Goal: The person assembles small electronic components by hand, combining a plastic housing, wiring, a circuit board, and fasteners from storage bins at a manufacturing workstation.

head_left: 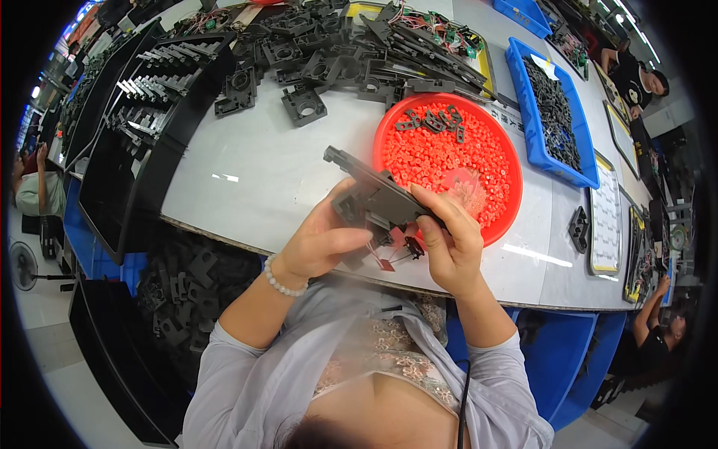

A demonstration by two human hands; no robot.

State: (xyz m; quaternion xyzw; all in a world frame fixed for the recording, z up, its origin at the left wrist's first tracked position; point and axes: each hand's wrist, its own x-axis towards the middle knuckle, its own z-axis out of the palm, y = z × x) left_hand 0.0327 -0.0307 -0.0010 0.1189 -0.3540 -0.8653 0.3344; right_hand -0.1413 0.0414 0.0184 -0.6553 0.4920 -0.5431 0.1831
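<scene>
1. Shows a pale worktable (239, 194) spanning the middle of the scene, with bright reflections on the surface.
2. Takes in a high-sided black tray (112, 209) at left, bearing rows of slim silvery pieces (153, 86).
3. Captures a sprawling heap of dark plastic mouldings (344, 67), several with round openings, along the table's far side.
4. Includes a round red basin (516, 187) just beyond the right hand (452, 251), filled with small red pieces (426, 161), a few small black parts (434, 122) lying on top near the far rim.
5. Places a blue bin (572, 174) right of the basin, loaded with small dark components (553, 105).
6. Centers on a long dark plastic part (389, 200), held tilted between both hands above the table, overlapping the basin's near left rim from this angle.
7. Finds the left hand (318, 236) partly curled about the part's left portion, thumb toward the near side, beaded bracelet (280, 283) on the wrist.
8. Catches the right hand pinching the part's right end, thumb against the near face, fingers over the far edge.
9. Glimpses a little red piece (385, 264) beneath the part, attachment unclear.
</scene>
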